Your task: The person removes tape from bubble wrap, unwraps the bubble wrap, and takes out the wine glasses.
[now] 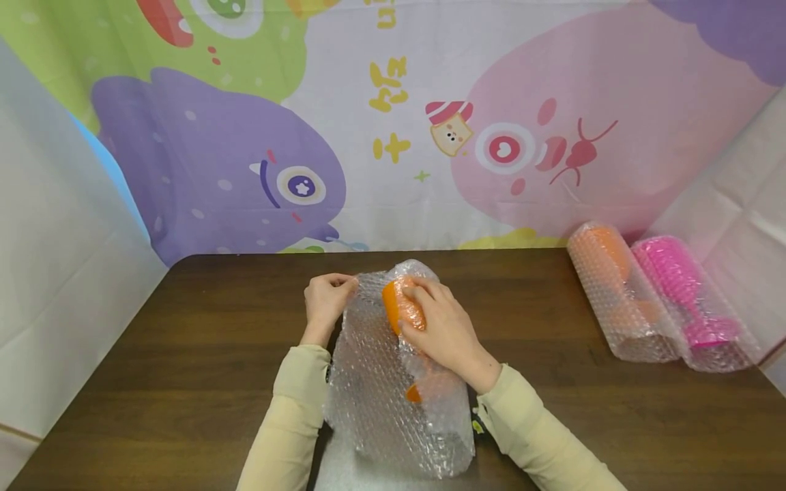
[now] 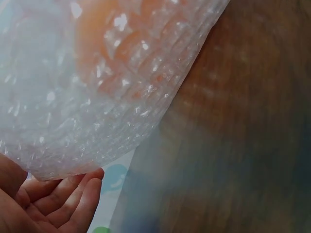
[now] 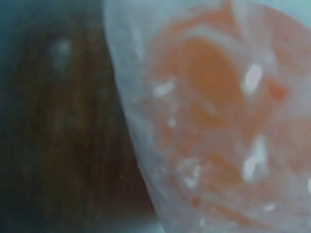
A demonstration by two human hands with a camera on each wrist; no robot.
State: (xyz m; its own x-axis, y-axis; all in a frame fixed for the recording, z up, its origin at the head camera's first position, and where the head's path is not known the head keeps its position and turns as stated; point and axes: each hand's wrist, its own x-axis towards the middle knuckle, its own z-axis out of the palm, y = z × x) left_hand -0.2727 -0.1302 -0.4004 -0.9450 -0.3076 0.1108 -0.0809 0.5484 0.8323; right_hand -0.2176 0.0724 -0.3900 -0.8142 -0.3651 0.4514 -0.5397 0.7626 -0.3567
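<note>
An orange plastic goblet (image 1: pixel 395 310) lies on a sheet of clear bubble wrap (image 1: pixel 371 368), its cup away from me, with the sheet's right side folded partly over it. My right hand (image 1: pixel 447 334) grips the cup from the right through that fold. At the far left corner of the sheet, my left hand (image 1: pixel 327 300) pinches the edge between thumb and fingers. In the left wrist view the left hand (image 2: pixel 63 201) appears at the wrap's edge, orange showing through. The right wrist view is blurred: wrapped orange plastic (image 3: pixel 214 77), no fingers visible.
Two wrapped goblets, one orange (image 1: pixel 608 252) and one pink (image 1: pixel 672 273), lie at the right on the dark wooden table (image 1: pixel 202 368). A grey surface (image 1: pixel 344 457) shows under the wrap's near end. A cartoon-printed cloth (image 1: pixel 393 198) hangs behind the table.
</note>
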